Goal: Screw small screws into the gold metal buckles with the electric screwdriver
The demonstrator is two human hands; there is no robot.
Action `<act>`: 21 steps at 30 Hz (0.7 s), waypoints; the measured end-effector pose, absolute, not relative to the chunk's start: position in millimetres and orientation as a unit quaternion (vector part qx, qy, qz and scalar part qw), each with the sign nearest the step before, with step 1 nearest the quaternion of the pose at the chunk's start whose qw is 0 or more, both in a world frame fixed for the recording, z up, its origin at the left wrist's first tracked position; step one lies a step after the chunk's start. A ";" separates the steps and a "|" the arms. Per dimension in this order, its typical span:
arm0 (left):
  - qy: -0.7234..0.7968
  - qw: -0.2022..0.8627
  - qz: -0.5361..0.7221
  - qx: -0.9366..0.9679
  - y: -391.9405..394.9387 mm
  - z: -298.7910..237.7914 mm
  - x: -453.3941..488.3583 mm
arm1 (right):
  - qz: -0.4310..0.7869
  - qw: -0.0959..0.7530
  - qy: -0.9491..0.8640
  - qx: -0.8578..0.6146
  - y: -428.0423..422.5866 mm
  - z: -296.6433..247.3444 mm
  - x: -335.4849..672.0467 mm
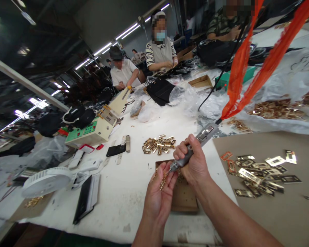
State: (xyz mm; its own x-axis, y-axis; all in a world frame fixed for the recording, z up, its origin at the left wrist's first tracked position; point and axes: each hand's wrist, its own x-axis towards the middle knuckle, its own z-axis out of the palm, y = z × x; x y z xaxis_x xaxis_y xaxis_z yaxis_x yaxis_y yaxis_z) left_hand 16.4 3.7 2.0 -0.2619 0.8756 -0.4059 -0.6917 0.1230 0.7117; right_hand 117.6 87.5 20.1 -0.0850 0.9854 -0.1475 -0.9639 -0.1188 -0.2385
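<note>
My right hand (192, 161) is closed round a grey electric screwdriver (195, 145), whose tip points down and left into my left hand. My left hand (159, 187) is cupped palm up and pinches a small gold metal buckle (162, 181) under the tool's tip. Both hands hover over a brown cardboard pad (182, 197) on the white table (134, 192). A pile of gold buckles (158, 144) lies just beyond the hands.
Flat gold frames (260, 173) are spread on a brown sheet to the right. An orange strap (249, 65) hangs from above to the tool. A green-and-cream machine (92, 132), a white fan (45, 180) and a black pouch (86, 199) sit left. Other people work at the table's far end.
</note>
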 end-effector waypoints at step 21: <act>0.456 0.594 0.649 0.132 1.0 -2.6 11.9 | 0.720 0.669 -0.088 -0.162 83.2 18.2 111.5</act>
